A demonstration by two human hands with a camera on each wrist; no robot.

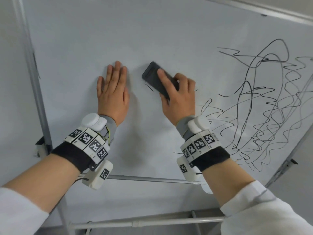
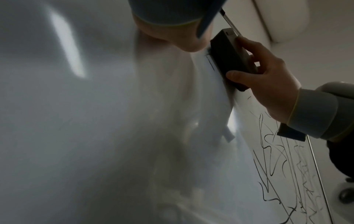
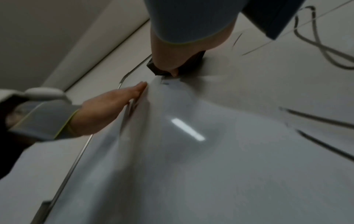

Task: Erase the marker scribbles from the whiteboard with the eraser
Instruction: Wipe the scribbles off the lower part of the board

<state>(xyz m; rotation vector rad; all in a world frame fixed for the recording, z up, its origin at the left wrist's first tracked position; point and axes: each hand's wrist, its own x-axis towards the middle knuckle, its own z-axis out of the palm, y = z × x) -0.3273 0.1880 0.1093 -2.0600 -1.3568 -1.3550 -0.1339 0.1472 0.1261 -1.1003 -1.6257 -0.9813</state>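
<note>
A white whiteboard [image 1: 152, 31] fills the head view. Black marker scribbles [image 1: 264, 106] cover its right part, and a short stroke [image 1: 149, 86] lies just below the eraser. My right hand [image 1: 177, 92] grips a dark grey eraser [image 1: 153, 76] and presses it flat on the board, index finger along its back. The left wrist view shows the eraser [image 2: 229, 57] in that right hand [image 2: 268, 78], thumb on its lower edge. My left hand [image 1: 112, 92] lies flat on the board to the left of the eraser, fingers straight; the right wrist view shows this left hand [image 3: 114, 103] too.
The board's metal frame [image 1: 37, 92] runs down the left side, and its bottom rail [image 1: 152, 179] passes under my wrists. A grey stand tube [image 1: 135, 223] crosses below. The right frame edge [image 1: 291, 150] slants beside the scribbles.
</note>
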